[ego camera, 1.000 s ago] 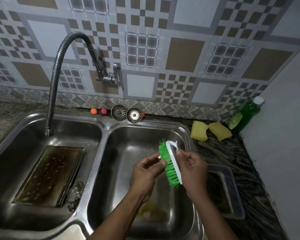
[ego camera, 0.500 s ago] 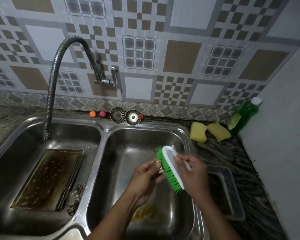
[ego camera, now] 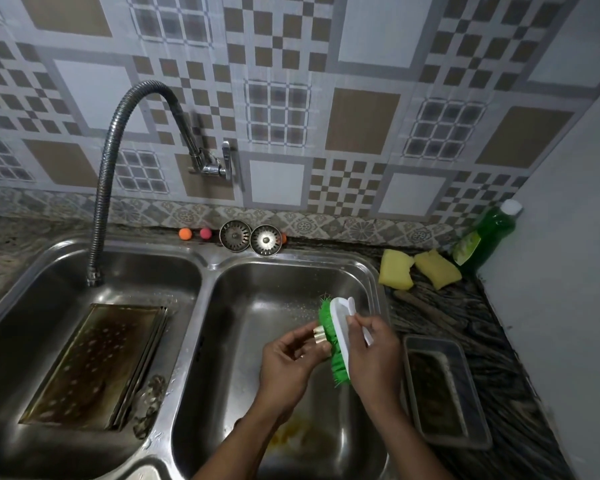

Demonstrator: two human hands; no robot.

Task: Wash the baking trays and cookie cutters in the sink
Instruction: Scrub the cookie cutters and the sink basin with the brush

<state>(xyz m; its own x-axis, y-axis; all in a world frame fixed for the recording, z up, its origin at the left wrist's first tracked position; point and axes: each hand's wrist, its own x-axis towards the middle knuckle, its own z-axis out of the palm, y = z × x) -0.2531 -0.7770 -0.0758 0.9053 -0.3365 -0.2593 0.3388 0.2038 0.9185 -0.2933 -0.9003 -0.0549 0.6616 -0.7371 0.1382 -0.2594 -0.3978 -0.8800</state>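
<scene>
Vs 1 s ago, small shiny metal cookie cutter [ego camera: 318, 336] shows more, pinched by L hand [ego camera: 288, 362] at 9 o'clock of green-bristled white brush [ego camera: 338, 327], which R hand [ego camera: 374, 351] grips over steel sink [ego camera: 291, 282]; scrub prob. ongoing.

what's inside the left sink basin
A stained baking tray lies flat on the floor of the left basin, with small metal pieces, probably cookie cutters, by its right edge. Anything beneath the tray is covered.
</scene>
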